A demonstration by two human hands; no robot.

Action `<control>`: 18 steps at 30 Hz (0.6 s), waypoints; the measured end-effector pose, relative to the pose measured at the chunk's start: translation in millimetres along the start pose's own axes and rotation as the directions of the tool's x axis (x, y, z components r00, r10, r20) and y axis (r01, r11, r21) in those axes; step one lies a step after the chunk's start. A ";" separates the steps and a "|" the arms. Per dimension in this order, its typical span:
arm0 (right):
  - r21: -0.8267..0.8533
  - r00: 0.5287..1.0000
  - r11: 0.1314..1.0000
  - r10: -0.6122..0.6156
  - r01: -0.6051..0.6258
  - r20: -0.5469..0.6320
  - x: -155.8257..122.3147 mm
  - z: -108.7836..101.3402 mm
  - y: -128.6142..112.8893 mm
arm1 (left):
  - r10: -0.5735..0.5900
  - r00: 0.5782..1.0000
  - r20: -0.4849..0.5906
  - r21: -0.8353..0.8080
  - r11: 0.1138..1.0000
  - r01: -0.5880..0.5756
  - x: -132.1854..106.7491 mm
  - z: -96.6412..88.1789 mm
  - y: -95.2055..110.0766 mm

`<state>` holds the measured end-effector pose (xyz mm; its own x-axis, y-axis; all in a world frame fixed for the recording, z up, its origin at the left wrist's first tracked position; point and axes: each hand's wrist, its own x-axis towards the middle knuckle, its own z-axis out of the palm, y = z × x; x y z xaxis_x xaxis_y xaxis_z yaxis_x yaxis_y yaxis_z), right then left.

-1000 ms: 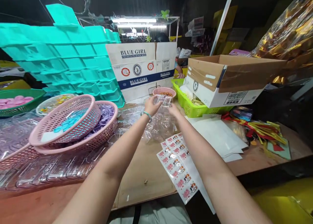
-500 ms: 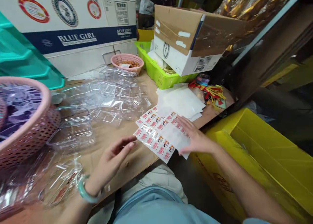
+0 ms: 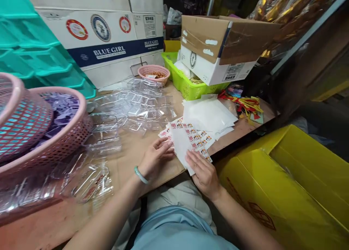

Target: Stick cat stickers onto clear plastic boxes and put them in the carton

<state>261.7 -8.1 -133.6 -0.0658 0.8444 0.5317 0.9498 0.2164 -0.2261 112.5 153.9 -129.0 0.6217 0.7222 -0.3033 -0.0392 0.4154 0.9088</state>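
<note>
A sheet of small red-and-white stickers [image 3: 191, 137] lies near the table's front edge, partly folded over so its white back shows. My left hand [image 3: 156, 157], with a green bangle at the wrist, rests on the sheet's left edge with fingers curled on it. My right hand [image 3: 203, 173] presses flat on the sheet's near corner, fingers stretched out. Just behind the sheet is a heap of clear plastic boxes [image 3: 136, 106]. A stack of white backing sheets [image 3: 208, 115] lies to the right.
Two pink baskets [image 3: 68, 133] with purple and blue pieces stand at the left. Behind are teal crates [image 3: 35, 57], a Blue Girl carton [image 3: 109, 42], a small pink basket [image 3: 154, 72], and a green basket [image 3: 185, 84] under a cardboard box [image 3: 218, 50]. Yellow bin [image 3: 294, 184] at right.
Both hands came back from the clear boxes at the far side to the sticker sheet. The sheet has since been folded over and the hands have closed in on it.
</note>
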 end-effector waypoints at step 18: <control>0.315 0.982 0.938 0.175 -0.145 -0.068 84.4 36.7 -28.6 | 0.137 0.974 -0.179 -0.168 0.971 -0.168 -24.5 -17.8 3.1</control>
<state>217.7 75.0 -112.2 0.1226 0.8339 0.5381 0.8037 0.2347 -0.5468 83.2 147.4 -123.9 0.4603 0.8596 -0.2221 -0.2740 0.3755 0.8854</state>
